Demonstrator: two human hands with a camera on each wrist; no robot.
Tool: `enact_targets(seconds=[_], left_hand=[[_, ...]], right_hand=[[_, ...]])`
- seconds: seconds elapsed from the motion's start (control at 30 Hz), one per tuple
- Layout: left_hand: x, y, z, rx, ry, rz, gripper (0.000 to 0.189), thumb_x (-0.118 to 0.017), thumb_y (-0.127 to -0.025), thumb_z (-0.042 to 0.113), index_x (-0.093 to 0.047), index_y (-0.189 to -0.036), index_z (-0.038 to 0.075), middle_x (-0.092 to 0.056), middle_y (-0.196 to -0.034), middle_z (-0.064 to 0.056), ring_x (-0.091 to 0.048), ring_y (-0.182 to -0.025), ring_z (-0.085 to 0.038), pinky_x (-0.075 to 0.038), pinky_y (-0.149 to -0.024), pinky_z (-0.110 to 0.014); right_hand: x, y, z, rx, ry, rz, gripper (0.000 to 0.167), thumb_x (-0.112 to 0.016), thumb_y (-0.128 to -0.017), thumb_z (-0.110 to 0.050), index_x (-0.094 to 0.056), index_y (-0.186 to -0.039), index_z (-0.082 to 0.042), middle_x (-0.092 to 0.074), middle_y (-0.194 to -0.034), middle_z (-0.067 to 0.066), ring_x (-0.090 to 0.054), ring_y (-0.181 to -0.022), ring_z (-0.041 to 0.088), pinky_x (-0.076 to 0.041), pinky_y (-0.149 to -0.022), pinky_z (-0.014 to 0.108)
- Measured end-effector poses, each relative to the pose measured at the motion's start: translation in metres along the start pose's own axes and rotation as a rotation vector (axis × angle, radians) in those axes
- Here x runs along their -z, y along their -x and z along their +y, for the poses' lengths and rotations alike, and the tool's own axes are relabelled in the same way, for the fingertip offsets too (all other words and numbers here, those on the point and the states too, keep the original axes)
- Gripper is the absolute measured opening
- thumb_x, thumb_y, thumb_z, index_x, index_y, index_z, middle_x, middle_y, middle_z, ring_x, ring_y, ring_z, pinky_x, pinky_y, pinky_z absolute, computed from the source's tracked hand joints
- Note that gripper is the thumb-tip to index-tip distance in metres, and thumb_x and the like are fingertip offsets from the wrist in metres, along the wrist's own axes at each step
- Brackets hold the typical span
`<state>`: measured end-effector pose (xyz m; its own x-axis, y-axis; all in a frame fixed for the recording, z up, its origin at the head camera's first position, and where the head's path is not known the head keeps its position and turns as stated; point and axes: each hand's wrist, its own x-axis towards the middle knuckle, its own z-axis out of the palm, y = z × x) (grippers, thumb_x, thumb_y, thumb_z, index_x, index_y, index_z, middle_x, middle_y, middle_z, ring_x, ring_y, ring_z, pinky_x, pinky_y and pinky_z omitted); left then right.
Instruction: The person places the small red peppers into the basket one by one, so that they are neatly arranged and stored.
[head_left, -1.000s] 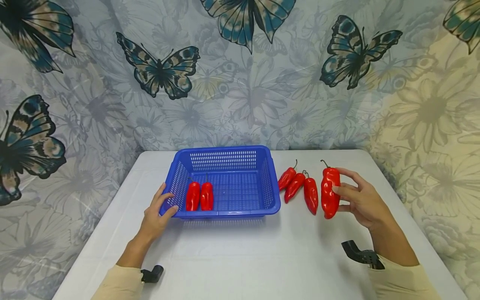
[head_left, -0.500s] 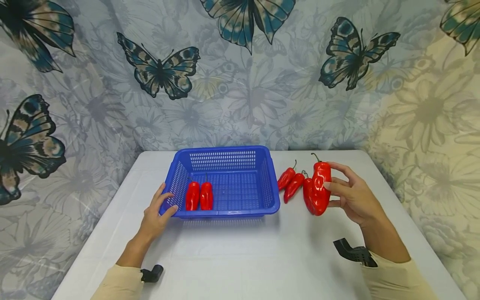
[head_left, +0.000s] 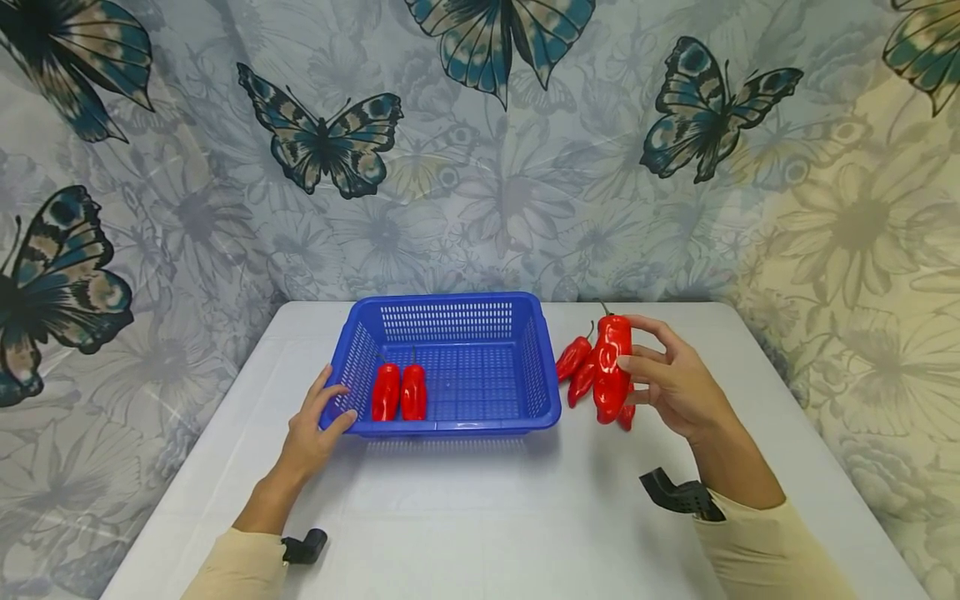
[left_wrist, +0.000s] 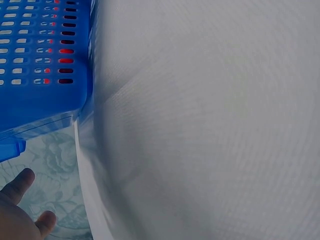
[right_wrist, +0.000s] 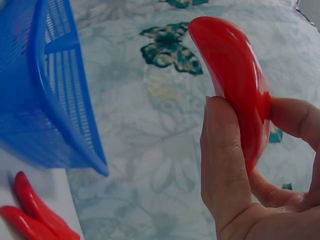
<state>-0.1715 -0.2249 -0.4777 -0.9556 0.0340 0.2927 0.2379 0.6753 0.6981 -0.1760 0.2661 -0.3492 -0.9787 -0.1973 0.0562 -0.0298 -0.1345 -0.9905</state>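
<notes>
In the head view, my right hand [head_left: 667, 375] pinches a large glossy red chili pepper [head_left: 613, 367] upright, stem at the top, above the table. The right wrist view has the same chili pepper [right_wrist: 237, 75] between thumb and fingers. My left hand [head_left: 311, 433] holds the front left corner of a blue plastic basket [head_left: 450, 427]; in the left wrist view two of its fingertips [left_wrist: 46, 220] lie just beyond the rim. A pair of red chili peppers [head_left: 386, 392] lies side by side inside the basket at its left. How firmly the left hand grips is partly hidden.
Right of the basket lie more red chili peppers [head_left: 574, 358], partly covered by the held one. A white-covered table [head_left: 465, 525] carries everything. Behind it hangs a butterfly-patterned cloth [head_left: 517, 192]. Each wrist wears a black camera mount [head_left: 678, 493].
My right hand has moved left with the chili pepper, now passing in front of the loose ones near the basket's right side. Left hand and basket stay put.
</notes>
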Motion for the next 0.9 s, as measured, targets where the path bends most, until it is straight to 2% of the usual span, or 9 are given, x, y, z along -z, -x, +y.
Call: enact_targets(seconds=[0.37, 0.6, 0.9], left_hand=[[0.001, 0.0, 0.001, -0.005, 0.002, 0.008, 0.038, -0.061, -0.092, 0.025, -0.055, -0.125, 0.008, -0.021, -0.158, -0.007, -0.028, -0.135, -0.048, -0.032, -0.097, -0.066], [0.001, 0.001, 0.002, -0.006, -0.014, 0.004, 0.04, -0.061, -0.092, 0.028, -0.055, -0.126, 0.009, -0.02, -0.158, -0.008, -0.027, -0.135, -0.048, -0.035, -0.094, -0.065], [0.001, 0.001, 0.002, 0.002, -0.023, -0.007, 0.039, -0.06, -0.092, 0.029, -0.055, -0.126, 0.009, -0.02, -0.158, -0.008, -0.026, -0.136, -0.047, -0.033, -0.096, -0.065]], right_hand=[[-0.023, -0.018, 0.004, -0.059, -0.013, -0.026, 0.059, -0.063, -0.093, -0.008, -0.032, -0.143, -0.013, -0.058, -0.115, 0.017, -0.065, -0.096, 0.031, -0.055, -0.073, 0.049], [-0.035, -0.03, 0.011, -0.089, -0.031, -0.037, 0.061, -0.064, -0.092, -0.008, -0.032, -0.143, -0.014, -0.06, -0.113, 0.018, -0.065, -0.091, 0.032, -0.054, -0.073, 0.053], [-0.051, -0.044, 0.021, -0.119, -0.032, -0.035, 0.06, -0.066, -0.09, -0.009, -0.035, -0.142, -0.015, -0.063, -0.103, 0.017, -0.067, -0.083, 0.032, -0.056, -0.069, 0.048]])
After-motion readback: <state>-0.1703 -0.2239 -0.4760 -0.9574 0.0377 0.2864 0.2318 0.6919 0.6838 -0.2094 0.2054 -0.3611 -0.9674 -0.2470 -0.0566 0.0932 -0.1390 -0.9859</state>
